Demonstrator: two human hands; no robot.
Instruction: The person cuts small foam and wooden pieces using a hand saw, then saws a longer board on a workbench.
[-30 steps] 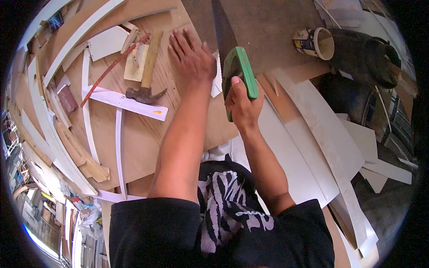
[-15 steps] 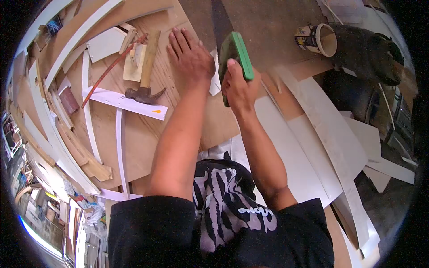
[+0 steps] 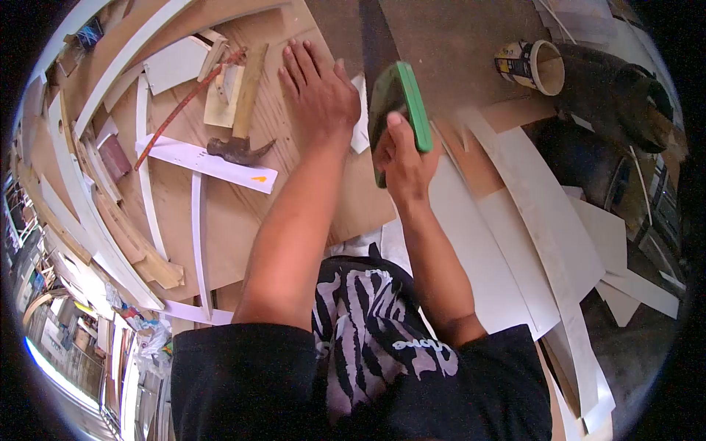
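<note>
My left hand lies flat on the plywood sheet, fingers spread, near its right edge. In my right hand is a green tool with a dark face, gripped with the thumb on its near side. Between the two hands, a white piece shows at the sheet's edge. To the left of my left hand rests a hammer with a wooden handle, its head on a white strip. A thin red rod and a small pale wood block are beside it.
Long curved white strips cover the left side. At the right are large white panels and a curved board. A paint bucket lies tipped at the upper right beside a dark object. Offcuts lie farther right.
My right hand moved up and away with the green tool, then came back down slightly. My left hand has stayed flat on the plywood.
</note>
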